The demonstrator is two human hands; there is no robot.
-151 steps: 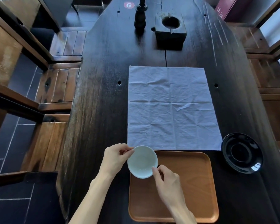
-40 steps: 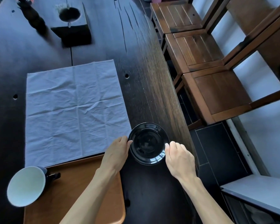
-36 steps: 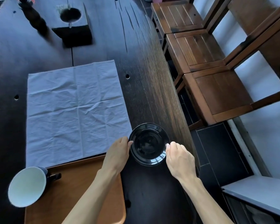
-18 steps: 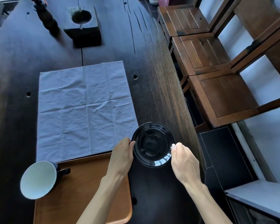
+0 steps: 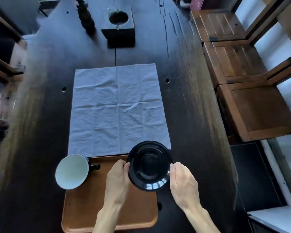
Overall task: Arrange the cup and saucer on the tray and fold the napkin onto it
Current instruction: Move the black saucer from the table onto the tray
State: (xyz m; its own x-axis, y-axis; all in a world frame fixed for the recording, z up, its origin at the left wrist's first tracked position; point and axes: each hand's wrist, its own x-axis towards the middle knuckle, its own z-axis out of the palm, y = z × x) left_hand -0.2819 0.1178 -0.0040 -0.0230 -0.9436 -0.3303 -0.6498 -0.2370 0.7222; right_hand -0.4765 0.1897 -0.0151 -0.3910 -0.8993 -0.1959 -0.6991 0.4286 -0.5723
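Since the earlier frame, the black saucer (image 5: 149, 166) has been brought from the bare table (image 5: 191, 98) at the right toward the wooden tray (image 5: 94, 207), over whose far right corner it is now held. It is gripped at opposite rims, the left hand (image 5: 118, 179) and right hand (image 5: 183, 182) each with fingers clamped on its edge, probably so it is kept level. The saucer is empty. The cup (image 5: 72, 171), also empty, sits at the tray's far left corner, overhanging its edge, handle pointed right. The napkin (image 5: 118, 110) is spread unfolded on the table beyond the tray's far edge.
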